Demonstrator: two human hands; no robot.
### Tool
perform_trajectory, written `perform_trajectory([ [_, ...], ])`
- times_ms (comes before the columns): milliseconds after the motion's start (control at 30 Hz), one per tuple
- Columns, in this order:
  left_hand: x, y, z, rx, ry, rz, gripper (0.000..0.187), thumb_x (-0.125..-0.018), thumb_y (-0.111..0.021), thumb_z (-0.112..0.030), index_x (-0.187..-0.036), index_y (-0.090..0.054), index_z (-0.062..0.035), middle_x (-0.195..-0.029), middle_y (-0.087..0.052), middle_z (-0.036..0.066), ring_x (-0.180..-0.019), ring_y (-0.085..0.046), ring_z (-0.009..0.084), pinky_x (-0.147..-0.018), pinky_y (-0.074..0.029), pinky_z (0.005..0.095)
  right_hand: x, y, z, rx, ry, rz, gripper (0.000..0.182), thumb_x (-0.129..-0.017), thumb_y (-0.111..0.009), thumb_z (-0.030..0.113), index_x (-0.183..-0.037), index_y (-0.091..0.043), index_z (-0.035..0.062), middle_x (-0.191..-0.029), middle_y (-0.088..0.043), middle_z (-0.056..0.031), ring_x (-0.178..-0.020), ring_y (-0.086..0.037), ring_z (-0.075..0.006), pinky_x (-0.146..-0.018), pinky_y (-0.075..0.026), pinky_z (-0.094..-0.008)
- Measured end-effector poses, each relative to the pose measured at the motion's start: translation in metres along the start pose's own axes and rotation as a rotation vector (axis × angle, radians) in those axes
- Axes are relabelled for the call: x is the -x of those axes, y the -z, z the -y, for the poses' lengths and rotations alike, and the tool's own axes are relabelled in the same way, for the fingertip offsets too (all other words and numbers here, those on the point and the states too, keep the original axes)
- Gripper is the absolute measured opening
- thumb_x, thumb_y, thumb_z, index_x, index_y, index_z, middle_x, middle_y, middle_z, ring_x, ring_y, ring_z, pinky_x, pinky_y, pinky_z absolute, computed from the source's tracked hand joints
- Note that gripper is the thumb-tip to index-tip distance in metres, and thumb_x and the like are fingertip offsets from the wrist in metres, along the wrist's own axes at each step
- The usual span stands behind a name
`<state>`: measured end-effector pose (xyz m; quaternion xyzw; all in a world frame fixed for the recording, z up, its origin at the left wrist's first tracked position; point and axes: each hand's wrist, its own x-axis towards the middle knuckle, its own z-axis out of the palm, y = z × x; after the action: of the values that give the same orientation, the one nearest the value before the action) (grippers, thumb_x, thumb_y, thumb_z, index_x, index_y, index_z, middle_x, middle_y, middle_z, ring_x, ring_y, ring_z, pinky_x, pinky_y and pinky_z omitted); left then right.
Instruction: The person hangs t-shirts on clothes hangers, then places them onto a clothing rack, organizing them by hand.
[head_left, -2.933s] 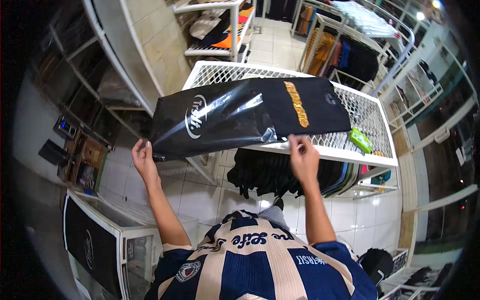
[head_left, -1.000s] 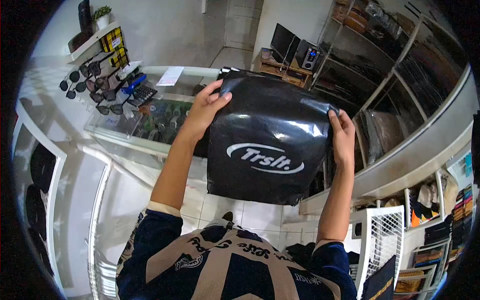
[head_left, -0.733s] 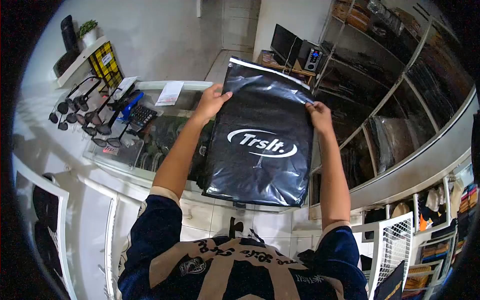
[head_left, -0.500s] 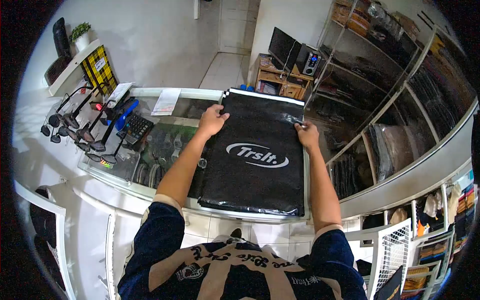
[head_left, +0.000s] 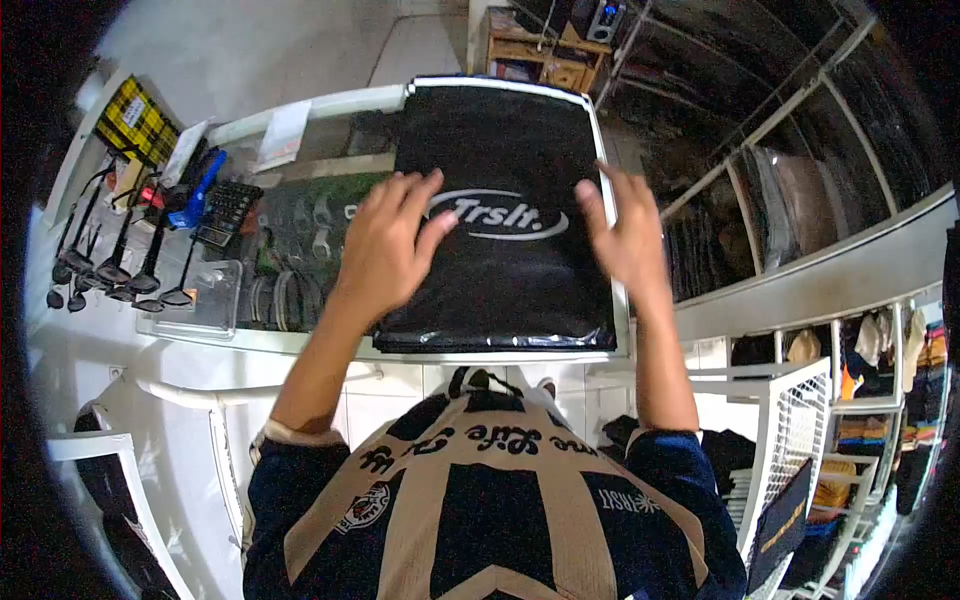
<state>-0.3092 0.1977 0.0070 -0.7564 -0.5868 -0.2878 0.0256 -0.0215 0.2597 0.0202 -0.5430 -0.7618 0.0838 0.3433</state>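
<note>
A stack of black plastic mailer bags [head_left: 490,285], printed with a white oval "Trslt." logo, lies flat on the glass counter [head_left: 330,165]. Over its left side is my left hand [head_left: 392,240], open, fingers spread and the thumb by the start of the lettering. At the opposite side my right hand [head_left: 628,235] is open too, with thumb and fingers apart near the right edge; it is slightly blurred. Neither hand grips anything. The bags' shiny bottom edge lies along the counter's near edge.
Watches [head_left: 322,215] show under the glass on the left. A calculator [head_left: 232,212], a blue tool [head_left: 200,190] and a rack of sunglasses [head_left: 115,270] are beyond them. Clothing shelves [head_left: 800,200] line the right; a white wire basket [head_left: 790,430] stands lower right.
Both hands have come off the far part of the bags and drawn nearer to me, fingers spreading. The head view has tilted down, so the counter sits higher in the picture.
</note>
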Motion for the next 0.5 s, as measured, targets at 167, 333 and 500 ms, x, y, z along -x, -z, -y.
perform_trajectory([
  [167,0.066,-0.017,-0.035,-0.048,0.063,0.15,0.054,-0.101,-0.061,-0.032,-0.15,-0.052,-0.0097,-0.155,-0.046,0.023,-0.147,-0.038,0.0416,-0.118,-0.029,0.0587,0.086,-0.03,0.043,0.218,0.144,0.102,0.068,-0.099,-0.058,0.055,-0.141,-0.058,0.0016,-0.145,-0.052,-0.0275,-0.135,-0.048,-0.0454,-0.114,-0.033,-0.0572],
  [333,0.082,-0.03,-0.029,-0.118,0.167,0.149,0.066,-0.101,-0.059,-0.042,-0.157,-0.042,-0.0106,-0.164,-0.032,0.024,-0.152,-0.029,0.0416,-0.121,-0.022,0.0598,0.105,-0.046,0.014,0.346,0.004,0.143,0.081,-0.096,-0.054,0.065,-0.155,-0.045,0.0091,-0.157,-0.039,-0.0289,-0.148,-0.034,-0.0455,-0.12,-0.022,-0.0615],
  [500,0.086,-0.032,-0.022,-0.121,0.236,0.11,0.071,-0.101,-0.059,-0.045,-0.158,-0.038,-0.0089,-0.165,-0.028,0.026,-0.152,-0.027,0.0443,-0.122,-0.02,0.0594,0.106,-0.034,0.001,0.332,-0.07,0.177,0.082,-0.097,-0.055,0.062,-0.155,-0.043,0.0057,-0.161,-0.033,-0.029,-0.151,-0.03,-0.0426,-0.123,-0.02,-0.0568],
])
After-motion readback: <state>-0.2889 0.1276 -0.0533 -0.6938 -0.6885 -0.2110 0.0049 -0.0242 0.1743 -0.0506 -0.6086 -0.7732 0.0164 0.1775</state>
